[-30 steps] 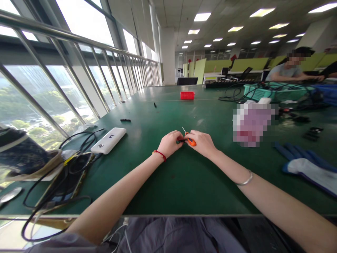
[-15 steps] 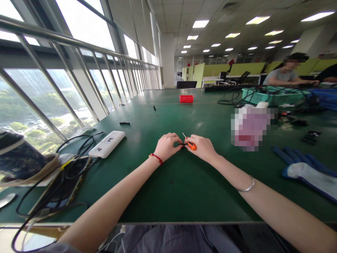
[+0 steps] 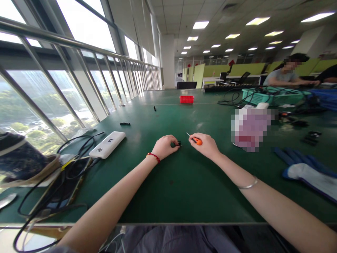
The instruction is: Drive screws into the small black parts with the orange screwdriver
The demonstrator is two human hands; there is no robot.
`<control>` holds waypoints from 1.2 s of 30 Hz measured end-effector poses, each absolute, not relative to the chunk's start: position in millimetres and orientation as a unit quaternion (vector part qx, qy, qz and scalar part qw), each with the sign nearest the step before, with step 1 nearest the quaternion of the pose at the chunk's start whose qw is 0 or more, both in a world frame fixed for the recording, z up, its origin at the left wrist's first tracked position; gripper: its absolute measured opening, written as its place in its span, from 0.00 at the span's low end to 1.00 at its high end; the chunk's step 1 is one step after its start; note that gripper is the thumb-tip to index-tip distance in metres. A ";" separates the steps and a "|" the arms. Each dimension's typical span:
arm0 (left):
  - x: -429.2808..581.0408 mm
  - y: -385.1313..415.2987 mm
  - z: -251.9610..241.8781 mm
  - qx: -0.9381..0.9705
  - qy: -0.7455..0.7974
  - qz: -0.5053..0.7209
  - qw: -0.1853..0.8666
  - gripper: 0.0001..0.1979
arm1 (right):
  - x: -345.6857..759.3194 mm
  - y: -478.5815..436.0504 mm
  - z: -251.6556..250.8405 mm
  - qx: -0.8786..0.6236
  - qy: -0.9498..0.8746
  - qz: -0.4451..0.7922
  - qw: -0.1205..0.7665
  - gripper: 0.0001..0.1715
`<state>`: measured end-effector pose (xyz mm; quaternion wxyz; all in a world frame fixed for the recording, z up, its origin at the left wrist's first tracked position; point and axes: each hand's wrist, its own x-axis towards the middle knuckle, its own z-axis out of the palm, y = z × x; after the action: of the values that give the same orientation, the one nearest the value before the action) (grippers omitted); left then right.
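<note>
Near the middle of the green table [image 3: 158,196], my left hand [image 3: 165,147] is closed on a small black part [image 3: 179,143], held between thumb and fingers. Most of that part is hidden by the fingers, so its exact kind is unclear. My right hand [image 3: 206,143] grips a screwdriver [image 3: 197,141] by its orange handle. The thin metal shaft points up and to the left, away from the black part. A short gap of tabletop separates the two hands.
To the left lie a white power bank [image 3: 107,144], black cables [image 3: 79,154] and a phone [image 3: 68,186]. A black strip [image 3: 125,123] and a red box [image 3: 186,99] are farther off. Right are a blue-and-white glove [image 3: 310,174], a green basket [image 3: 279,96] and a seated person [image 3: 285,73].
My hands have moved apart. The right hand has gone to the right with the screwdriver, and the left has shifted slightly left with the black part.
</note>
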<state>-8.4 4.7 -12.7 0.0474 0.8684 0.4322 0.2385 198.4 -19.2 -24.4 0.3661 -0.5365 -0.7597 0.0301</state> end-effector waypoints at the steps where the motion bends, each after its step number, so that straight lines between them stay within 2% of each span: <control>1: -15.5 8.2 -8.8 0.849 0.466 0.247 0.038 0.05 | 198.5 -19.1 -24.8 -0.535 -0.761 0.032 0.366 0.08; 4: -48.6 20.5 3.7 0.756 0.600 0.261 -0.001 0.09 | 198.5 -19.3 -25.2 -0.530 -0.766 0.035 0.364 0.08; 7: -88.4 29.7 13.0 0.653 0.724 0.219 -0.034 0.12 | 198.4 -19.6 -25.3 -0.527 -0.769 0.035 0.359 0.07; 11: -122.5 32.3 18.3 0.567 0.809 0.155 -0.028 0.15 | 198.9 -19.3 -25.9 -0.525 -0.773 0.035 0.355 0.07; 16: -131.0 30.5 23.7 0.559 0.822 0.114 -0.006 0.16 | 199.2 -19.1 -26.4 -0.523 -0.775 0.026 0.353 0.07; 22: -141.2 26.8 34.4 0.551 0.819 0.159 -0.001 0.16 | 198.6 -20.3 -24.6 -0.520 -0.779 0.039 0.348 0.07; 27: -151.6 29.6 31.6 0.539 0.830 0.143 0.019 0.19 | 198.5 -20.1 -25.0 -0.520 -0.781 0.041 0.344 0.07; 36: -155.7 34.7 27.1 0.556 0.824 0.111 -0.005 0.19 | 197.7 -21.2 -24.0 -0.523 -0.782 0.033 0.337 0.07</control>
<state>-155.7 34.7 27.1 -0.0054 0.5563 0.8235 0.1110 197.7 -21.2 -24.0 0.3367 -0.5227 -0.7825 0.0329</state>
